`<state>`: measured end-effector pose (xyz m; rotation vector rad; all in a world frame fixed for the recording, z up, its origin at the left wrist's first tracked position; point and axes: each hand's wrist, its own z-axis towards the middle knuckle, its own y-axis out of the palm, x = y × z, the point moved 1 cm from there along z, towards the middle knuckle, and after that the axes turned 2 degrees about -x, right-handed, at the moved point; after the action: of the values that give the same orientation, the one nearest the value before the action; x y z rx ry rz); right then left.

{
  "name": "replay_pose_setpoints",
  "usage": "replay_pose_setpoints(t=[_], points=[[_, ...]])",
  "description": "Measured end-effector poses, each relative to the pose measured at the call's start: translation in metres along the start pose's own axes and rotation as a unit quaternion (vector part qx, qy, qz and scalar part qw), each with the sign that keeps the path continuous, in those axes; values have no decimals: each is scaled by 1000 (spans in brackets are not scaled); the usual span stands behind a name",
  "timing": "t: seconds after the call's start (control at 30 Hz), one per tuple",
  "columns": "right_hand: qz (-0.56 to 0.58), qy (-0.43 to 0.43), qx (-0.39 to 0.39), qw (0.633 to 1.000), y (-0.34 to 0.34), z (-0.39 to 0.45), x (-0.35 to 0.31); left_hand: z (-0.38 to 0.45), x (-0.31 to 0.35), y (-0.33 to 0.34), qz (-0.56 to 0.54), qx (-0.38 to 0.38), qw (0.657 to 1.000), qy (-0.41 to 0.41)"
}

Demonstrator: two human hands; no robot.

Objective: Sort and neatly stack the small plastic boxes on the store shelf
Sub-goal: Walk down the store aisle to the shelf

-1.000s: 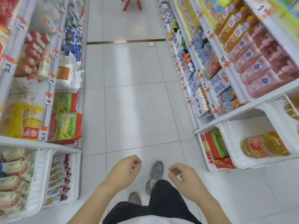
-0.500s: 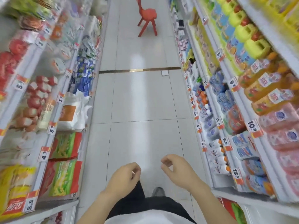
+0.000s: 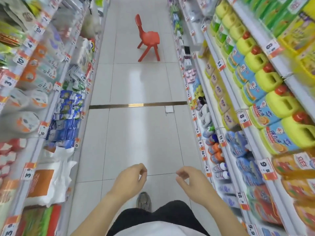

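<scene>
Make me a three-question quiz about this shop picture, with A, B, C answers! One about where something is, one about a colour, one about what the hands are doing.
1. Where is the chair?
A. In the aisle ahead
B. On a shelf
C. Beside the shoe

2. What colour is the chair?
A. Blue
B. Red
C. Green

3. What do the left hand and right hand hold?
A. A box each
B. One bottle
C. Nothing

Answers:
1 A, it stands on the floor tiles far ahead.
2 B, it is red all over.
3 C, both hands hang loosely curled and empty.
</scene>
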<state>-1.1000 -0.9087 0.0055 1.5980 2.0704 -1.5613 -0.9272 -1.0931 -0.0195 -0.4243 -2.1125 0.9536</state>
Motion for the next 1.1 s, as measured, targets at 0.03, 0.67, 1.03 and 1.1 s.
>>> replay_pose_setpoints(t=[0.03,0.67,1.03,1.1], points=[[7,9,4,1000,-15,19,-3,27,5,-17,6,-5,1000,8],[37,-40,2,999,-338,525,-62,504,95,-252,-43,28,997,-62],[67,-31,59,996,-500,811,-114,834,121,-404,-55,30,998,-8],[68,-14,61,996,-530,853,-119,890,130,-439,-42,21,999,6]])
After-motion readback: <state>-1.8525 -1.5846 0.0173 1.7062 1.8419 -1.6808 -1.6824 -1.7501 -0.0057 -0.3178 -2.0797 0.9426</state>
